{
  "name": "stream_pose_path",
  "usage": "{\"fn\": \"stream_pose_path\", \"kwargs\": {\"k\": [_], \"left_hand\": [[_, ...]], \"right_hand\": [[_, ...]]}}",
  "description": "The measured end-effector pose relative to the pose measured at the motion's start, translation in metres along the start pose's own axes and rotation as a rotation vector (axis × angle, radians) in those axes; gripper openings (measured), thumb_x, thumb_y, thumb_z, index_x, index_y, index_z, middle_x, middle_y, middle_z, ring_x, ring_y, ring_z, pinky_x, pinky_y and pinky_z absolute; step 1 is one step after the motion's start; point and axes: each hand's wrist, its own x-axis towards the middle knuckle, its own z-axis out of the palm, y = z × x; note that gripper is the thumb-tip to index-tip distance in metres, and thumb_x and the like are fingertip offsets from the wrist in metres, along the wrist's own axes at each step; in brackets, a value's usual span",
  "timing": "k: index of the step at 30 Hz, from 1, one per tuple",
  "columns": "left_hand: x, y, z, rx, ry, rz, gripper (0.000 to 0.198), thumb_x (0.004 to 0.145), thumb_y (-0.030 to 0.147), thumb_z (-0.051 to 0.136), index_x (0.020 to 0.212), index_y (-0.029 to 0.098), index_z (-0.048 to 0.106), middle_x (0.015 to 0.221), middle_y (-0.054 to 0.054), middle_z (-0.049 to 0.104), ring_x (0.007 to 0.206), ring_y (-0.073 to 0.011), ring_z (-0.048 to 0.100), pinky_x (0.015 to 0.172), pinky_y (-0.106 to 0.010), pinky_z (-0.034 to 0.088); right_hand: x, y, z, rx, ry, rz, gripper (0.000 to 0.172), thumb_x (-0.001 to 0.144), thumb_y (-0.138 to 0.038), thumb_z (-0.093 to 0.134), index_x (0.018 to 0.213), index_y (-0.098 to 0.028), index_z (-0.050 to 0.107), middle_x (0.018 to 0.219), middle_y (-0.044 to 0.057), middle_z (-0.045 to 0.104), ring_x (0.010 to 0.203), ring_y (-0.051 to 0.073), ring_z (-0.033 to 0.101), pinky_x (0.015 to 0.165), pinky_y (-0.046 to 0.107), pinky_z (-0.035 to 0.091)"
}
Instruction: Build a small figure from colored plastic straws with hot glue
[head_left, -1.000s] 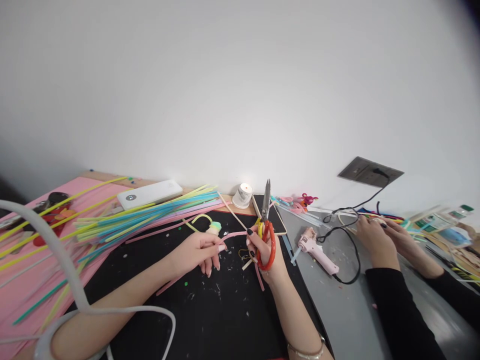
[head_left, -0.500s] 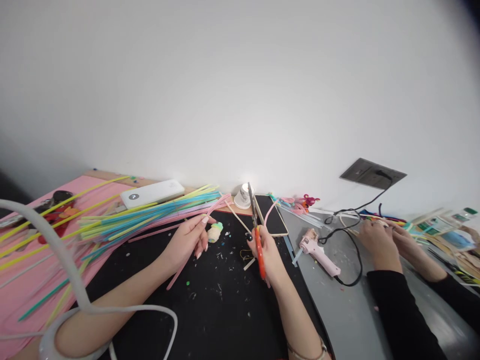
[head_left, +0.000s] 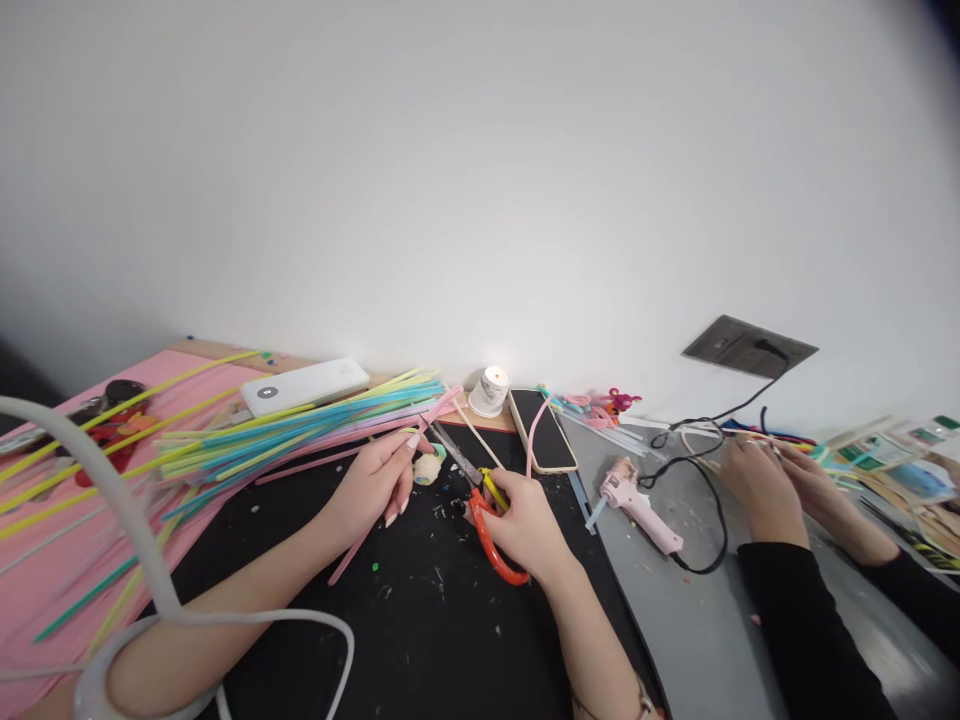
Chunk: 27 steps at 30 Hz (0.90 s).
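My left hand (head_left: 373,477) pinches a long pink straw (head_left: 356,545) that runs from the straw pile down across the black mat (head_left: 420,620). My right hand (head_left: 525,525) grips the red-handled scissors (head_left: 484,510), whose blades lie low over the mat and point up-left toward my left hand. A shorter curved pink straw piece (head_left: 534,433) rises from my right hand toward the phone. A small pastel roll (head_left: 429,467) lies between the two hands.
A pile of coloured straws (head_left: 285,430), a white power bank (head_left: 304,386), a small white cup (head_left: 489,390) and a phone (head_left: 544,430) lie at the back. A pink glue gun (head_left: 634,500) with black cord lies right. Another person's hands (head_left: 780,480) work at the far right.
My right hand has tipped the scissors from upright down onto the mat, blades pointing left. My left hand has lifted its pink straw up toward the straw pile.
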Motion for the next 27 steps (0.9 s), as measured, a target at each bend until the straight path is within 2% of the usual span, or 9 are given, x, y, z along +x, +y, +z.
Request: {"fn": "stream_pose_path", "kwargs": {"k": [17, 27], "left_hand": [[-0.0021, -0.0017, 0.002, 0.023, -0.136, -0.059, 0.033, 0.094, 0.042, 0.037, 0.092, 0.016, 0.057, 0.033, 0.01, 0.041, 0.023, -0.0066, 0.032, 0.029, -0.014, 0.027], [-0.0019, -0.0004, 0.0013, -0.004, -0.166, -0.087, 0.033, 0.093, 0.042, 0.037, 0.091, 0.016, 0.058, 0.033, 0.01, 0.041, 0.023, -0.0071, 0.031, 0.029, -0.016, 0.026]], "right_hand": [[-0.0016, -0.0052, -0.0021, 0.028, -0.049, 0.033, 0.037, 0.068, -0.034, 0.065, 0.058, -0.02, 0.032, 0.057, -0.007, 0.034, 0.056, 0.009, 0.029, 0.05, 0.021, 0.022], [-0.0028, -0.0034, -0.0017, 0.106, -0.089, 0.041, 0.034, 0.071, -0.032, 0.06, 0.058, -0.02, 0.031, 0.056, -0.007, 0.03, 0.055, 0.009, 0.026, 0.048, 0.022, 0.02]]}}
